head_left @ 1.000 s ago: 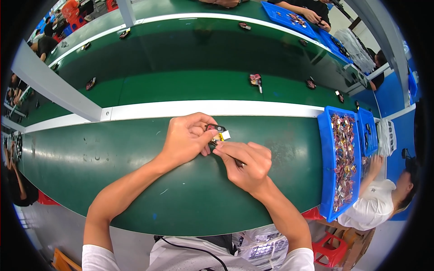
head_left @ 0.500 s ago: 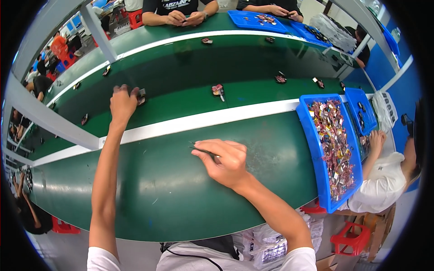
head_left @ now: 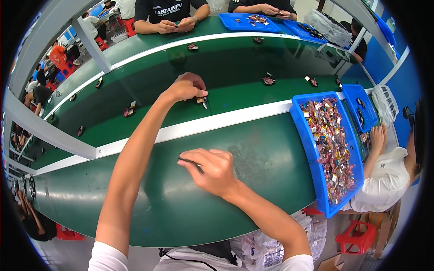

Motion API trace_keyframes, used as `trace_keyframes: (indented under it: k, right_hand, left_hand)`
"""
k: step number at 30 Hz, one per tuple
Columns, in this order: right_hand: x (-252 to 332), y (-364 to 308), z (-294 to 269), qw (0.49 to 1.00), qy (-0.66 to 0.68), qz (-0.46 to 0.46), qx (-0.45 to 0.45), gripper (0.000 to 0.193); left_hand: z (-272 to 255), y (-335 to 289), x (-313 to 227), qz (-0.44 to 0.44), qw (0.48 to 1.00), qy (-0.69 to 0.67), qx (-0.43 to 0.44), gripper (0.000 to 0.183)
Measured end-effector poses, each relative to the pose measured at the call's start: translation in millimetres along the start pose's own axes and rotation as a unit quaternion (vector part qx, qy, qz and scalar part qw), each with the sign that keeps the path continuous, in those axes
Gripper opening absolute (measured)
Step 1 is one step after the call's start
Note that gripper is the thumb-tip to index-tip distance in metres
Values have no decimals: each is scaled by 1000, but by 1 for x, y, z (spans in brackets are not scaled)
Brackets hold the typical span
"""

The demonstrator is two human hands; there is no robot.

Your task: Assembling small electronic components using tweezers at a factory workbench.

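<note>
My left hand (head_left: 186,87) reaches over the green conveyor belt with its palm down. Its thumb and curled forefinger are still slightly apart, right at the upper edge of a small black device with pinkish parts and a white tab (head_left: 201,100). The fingers partly cover this device, which lies on the belt. Over the near green tabletop, my right hand (head_left: 211,170) is closed round dark tweezers (head_left: 195,163). Their tips point to the left, away from the belt's devices, with nothing visible between them.
Other small devices (head_left: 129,109) lie spread along the belt (head_left: 235,86). A white rail (head_left: 226,118) divides belt and tabletop (head_left: 266,167). To the right stands a blue tray (head_left: 322,198) heaped with small wired parts. Co-workers sit opposite and at right; grey frame posts (head_left: 49,124) rise on the left.
My left hand has moved right along the belt, from one device to another. My right hand keeps the tweezers at nearly the same place. The whole view has shifted slightly.
</note>
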State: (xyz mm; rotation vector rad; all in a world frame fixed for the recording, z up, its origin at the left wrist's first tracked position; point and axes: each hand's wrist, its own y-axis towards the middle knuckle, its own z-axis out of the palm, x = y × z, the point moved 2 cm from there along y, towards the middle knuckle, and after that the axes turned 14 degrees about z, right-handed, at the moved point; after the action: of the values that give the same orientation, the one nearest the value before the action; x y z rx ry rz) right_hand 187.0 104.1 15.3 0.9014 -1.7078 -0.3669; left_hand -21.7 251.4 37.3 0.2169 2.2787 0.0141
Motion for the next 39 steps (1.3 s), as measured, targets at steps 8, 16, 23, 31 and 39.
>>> trace_keyframes:
  k: [8, 16, 23, 31, 39]
  right_hand:
    - [3, 0, 1, 1000, 9, 9, 12, 14]
    - [9, 2, -8, 984, 19, 169, 51, 13]
    - [3, 7, -16, 917, 231, 322, 36, 10]
    - [-5, 4, -11, 940, 159, 300, 43, 9]
    - [-8, 4, -8, 929, 146, 336, 53, 9]
  left_hand:
    - [-12, -28, 3, -67, 996, -58, -1, 17]
    - [-7, -118, -19, -44, 979, -100, -172, 17]
    - [42, -195, -34, -53, 931, -247, -262, 19]
    - [63, -209, -35, 14, 934, -239, -265, 17]
    - [63, -209, -32, 26, 936, -235, -262, 14]
